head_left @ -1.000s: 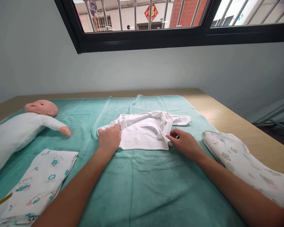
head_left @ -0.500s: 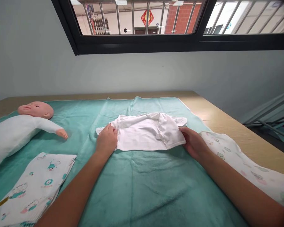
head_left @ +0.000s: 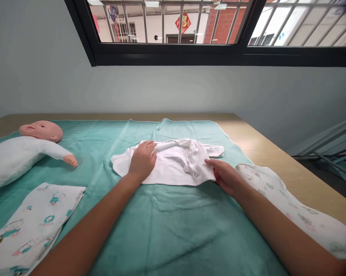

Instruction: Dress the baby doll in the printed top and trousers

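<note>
A small white baby shirt (head_left: 173, 163) lies spread on the green cloth, its sleeves reaching out left and right. On the shirt's left part rests my left hand (head_left: 143, 159), open, fingers stretched over the fabric and the thumb a little apart. At the lower right side my right hand (head_left: 226, 176) pinches the shirt's edge, thumb on top and the other fingers mostly hidden beneath. A small tag shows on the front near that hand. The right sleeve has a printed cuff pointing to the right.
A baby doll (head_left: 32, 149) in white lies at the left. Nearer me is a folded printed cloth (head_left: 35, 226); another printed cloth (head_left: 294, 207) lies by my right forearm. The green cloth (head_left: 173, 230) covers much of the wooden table (head_left: 265, 149), below a barred window.
My left hand has let go of the shirt's left side and moved right and up onto its front. My right hand, still pinching the edge, has shifted slightly left.
</note>
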A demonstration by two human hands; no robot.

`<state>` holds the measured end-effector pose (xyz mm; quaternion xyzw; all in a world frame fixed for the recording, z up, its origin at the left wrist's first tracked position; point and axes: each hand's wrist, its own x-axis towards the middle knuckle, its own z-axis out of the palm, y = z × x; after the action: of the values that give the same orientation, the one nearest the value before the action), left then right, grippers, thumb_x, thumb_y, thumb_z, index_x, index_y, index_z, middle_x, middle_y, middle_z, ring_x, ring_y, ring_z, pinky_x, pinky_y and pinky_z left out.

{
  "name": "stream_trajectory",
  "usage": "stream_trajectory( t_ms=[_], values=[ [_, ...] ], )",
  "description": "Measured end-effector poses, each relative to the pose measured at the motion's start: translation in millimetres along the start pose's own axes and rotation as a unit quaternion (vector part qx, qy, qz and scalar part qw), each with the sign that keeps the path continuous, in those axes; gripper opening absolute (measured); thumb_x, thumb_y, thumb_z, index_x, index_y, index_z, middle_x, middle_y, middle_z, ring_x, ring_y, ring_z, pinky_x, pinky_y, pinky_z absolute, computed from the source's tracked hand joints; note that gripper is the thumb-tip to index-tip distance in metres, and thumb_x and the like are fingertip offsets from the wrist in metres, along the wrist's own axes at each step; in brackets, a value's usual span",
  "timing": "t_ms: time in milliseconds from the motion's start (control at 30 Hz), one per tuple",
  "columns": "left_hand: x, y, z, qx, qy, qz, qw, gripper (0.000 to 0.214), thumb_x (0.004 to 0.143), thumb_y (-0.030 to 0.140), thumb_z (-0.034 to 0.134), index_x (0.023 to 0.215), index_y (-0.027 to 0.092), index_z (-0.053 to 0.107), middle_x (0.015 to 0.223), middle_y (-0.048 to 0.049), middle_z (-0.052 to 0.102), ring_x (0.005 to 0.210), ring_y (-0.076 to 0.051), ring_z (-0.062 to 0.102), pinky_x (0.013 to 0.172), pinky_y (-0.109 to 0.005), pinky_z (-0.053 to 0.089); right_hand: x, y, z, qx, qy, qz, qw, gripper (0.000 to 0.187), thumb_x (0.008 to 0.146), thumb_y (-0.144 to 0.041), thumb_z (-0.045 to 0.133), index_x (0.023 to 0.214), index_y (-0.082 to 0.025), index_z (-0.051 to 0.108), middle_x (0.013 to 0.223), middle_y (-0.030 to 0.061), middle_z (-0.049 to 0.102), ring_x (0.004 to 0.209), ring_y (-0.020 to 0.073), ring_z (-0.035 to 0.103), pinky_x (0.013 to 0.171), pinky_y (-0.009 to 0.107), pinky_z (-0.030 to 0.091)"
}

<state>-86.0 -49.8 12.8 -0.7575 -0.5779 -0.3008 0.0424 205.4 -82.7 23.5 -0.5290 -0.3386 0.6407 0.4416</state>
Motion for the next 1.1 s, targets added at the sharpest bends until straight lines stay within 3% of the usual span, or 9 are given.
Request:
stream_trajectory(
  t_ms=[200,300,433,500,600,700,767,933,1100],
  values=[
    [70,58,47.6,-0.113,-0.192,0.032,0.974,0.044,0.093,0.018,0.045,0.136,0.017,0.055,0.141,-0.0130,0.055,0.130,-0.030,0.048,0.108,-0.042,0.038,-2,8,2,-0.019,0.025,-0.058,0.998,0.028,0.072,-0.027,0.072,0.097,-0.018,0.065,0.080,0.0026,0.068,0.068,0.0172,0.063,0.058,0.026,0.050],
    [102,69,68.5,-0.136,-0.246,0.021,0.959,0.055,0.089,0.010,0.045,0.143,0.020,0.049,0.146,-0.0132,0.052,0.133,-0.030,0.048,0.106,-0.042,0.039,0,15,2,-0.009,0.066,-0.099,0.993,0.036,0.068,-0.027,0.071,0.101,-0.018,0.060,0.085,0.0018,0.066,0.072,0.0181,0.062,0.061,0.028,0.051],
    [131,76,78.8,-0.146,-0.294,0.032,0.944,0.057,0.077,0.007,0.057,0.132,0.023,0.061,0.124,-0.0103,0.068,0.113,-0.030,0.063,0.095,-0.037,0.047,6,21,2,-0.057,0.119,-0.225,0.965,0.037,0.071,-0.029,0.067,0.105,-0.019,0.056,0.100,0.0048,0.064,0.088,0.0206,0.061,0.077,0.033,0.052],
    [138,78,76.8,-0.154,-0.290,0.041,0.944,0.051,0.074,0.008,0.060,0.122,0.023,0.067,0.116,-0.0088,0.071,0.106,-0.029,0.064,0.092,-0.035,0.047,7,23,3,-0.124,0.146,-0.307,0.932,0.036,0.075,-0.026,0.064,0.109,-0.020,0.055,0.101,0.0054,0.062,0.090,0.0211,0.060,0.082,0.036,0.052],
    [141,81,69.2,-0.175,-0.259,0.050,0.949,0.043,0.071,0.007,0.057,0.108,0.024,0.072,0.113,-0.0048,0.071,0.102,-0.024,0.063,0.089,-0.030,0.047,1,24,6,-0.233,0.169,-0.436,0.853,0.031,0.080,-0.016,0.055,0.110,-0.022,0.055,0.101,0.0064,0.058,0.091,0.0221,0.057,0.086,0.040,0.051],
    [140,78,59.6,-0.194,-0.225,0.036,0.954,0.033,0.069,0.005,0.054,0.090,0.022,0.073,0.100,-0.0026,0.071,0.092,-0.020,0.062,0.081,-0.026,0.047,-13,28,12,-0.309,0.112,-0.551,0.767,0.040,0.082,-0.004,0.046,0.117,-0.023,0.053,0.114,0.0101,0.055,0.109,0.0240,0.056,0.096,0.042,0.049],
    [140,72,53.5,-0.200,-0.198,0.011,0.959,0.026,0.067,0.006,0.054,0.080,0.020,0.070,0.091,-0.0030,0.068,0.086,-0.020,0.060,0.076,-0.026,0.046,-23,33,18,-0.347,0.043,-0.587,0.730,0.053,0.081,0.002,0.042,0.126,-0.025,0.049,0.122,0.0110,0.054,0.118,0.0236,0.054,0.102,0.043,0.047],
    [138,50,45.5,-0.228,-0.136,-0.079,0.961,0.012,0.062,0.009,0.061,0.068,0.019,0.065,0.089,-0.0043,0.062,0.086,-0.020,0.058,0.074,-0.028,0.046,-30,46,31,-0.430,-0.089,-0.573,0.692,0.055,0.088,0.001,0.036,0.134,-0.027,0.047,0.134,0.0103,0.054,0.124,0.0221,0.055,0.099,0.039,0.051],
    [127,35,45.5,-0.315,-0.139,-0.211,0.915,0.012,0.064,0.014,0.065,0.074,0.018,0.063,0.077,-0.0046,0.060,0.069,-0.019,0.061,0.064,-0.030,0.048,-13,47,31,-0.482,-0.023,-0.525,0.702,0.035,0.085,-0.001,0.045,0.107,-0.021,0.063,0.122,0.0118,0.063,0.112,0.0265,0.060,0.091,0.044,0.054]
  ],
)
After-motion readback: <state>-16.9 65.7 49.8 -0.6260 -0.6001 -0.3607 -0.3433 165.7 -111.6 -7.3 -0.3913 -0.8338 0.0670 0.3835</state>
